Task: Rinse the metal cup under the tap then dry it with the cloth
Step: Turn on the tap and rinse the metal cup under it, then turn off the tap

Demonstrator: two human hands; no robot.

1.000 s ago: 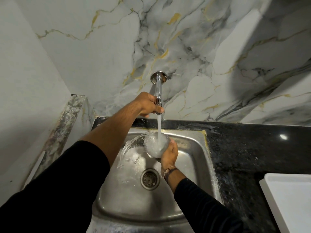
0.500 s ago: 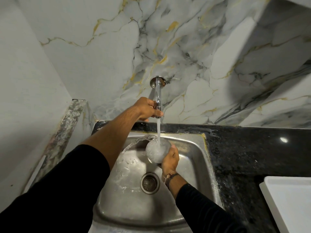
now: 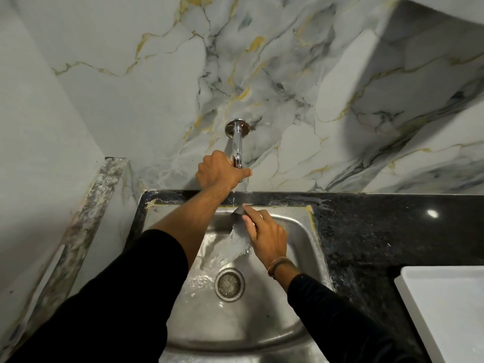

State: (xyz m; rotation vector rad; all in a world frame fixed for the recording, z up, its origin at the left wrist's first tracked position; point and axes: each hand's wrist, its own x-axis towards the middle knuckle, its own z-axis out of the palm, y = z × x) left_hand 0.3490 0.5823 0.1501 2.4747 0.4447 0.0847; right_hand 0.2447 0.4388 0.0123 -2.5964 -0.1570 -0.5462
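Note:
My left hand (image 3: pixel 217 172) is closed around the handle of the chrome wall tap (image 3: pixel 237 142). No stream falls from the spout now. My right hand (image 3: pixel 265 235) grips the metal cup (image 3: pixel 238 211), tipped over so its base points up and away from me. Water pours out of the cup (image 3: pixel 230 244) into the steel sink (image 3: pixel 311 239). Most of the cup is hidden under my fingers. No cloth is in view.
A drain (image 3: pixel 229 284) sits in the middle of the sink, with water pooling around it. Black speckled counter (image 3: pixel 379 231) runs to the right, with a white tray (image 3: pixel 445 305) at its near right edge. A marble wall stands behind, and a ledge (image 3: pixel 86 221) runs along the left.
The tap's stream has stopped. My right hand has turned the cup from upright under the spout to upside down, and the water in it spills into the sink.

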